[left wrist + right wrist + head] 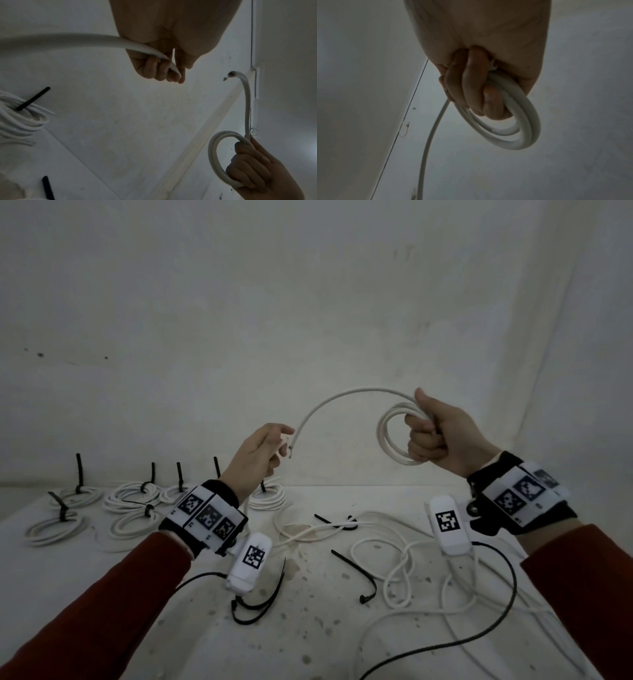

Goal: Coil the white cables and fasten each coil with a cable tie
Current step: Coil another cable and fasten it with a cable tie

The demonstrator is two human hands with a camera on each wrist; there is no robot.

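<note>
My right hand [431, 436] is raised above the table and grips a small coil of white cable [383, 436], fingers curled through its loops [530, 121]. From that coil the cable's tail [342, 395] arcs up and left to a cut end [291, 454]. In the left wrist view this end [231, 74] hangs free, a little apart from my left hand [163, 70]. The left hand [270, 450] has its fingers curled round the end of another white cable [85, 40], which runs back under the wrist towards the table.
Several tied white coils [130, 494] with black ties lie at the back left, one more [267, 498] below my left hand. Loose white cables [394, 559] sprawl at centre right of the stained white table [308, 628]. Loose black cable ties [356, 573] [263, 601] lie near the front.
</note>
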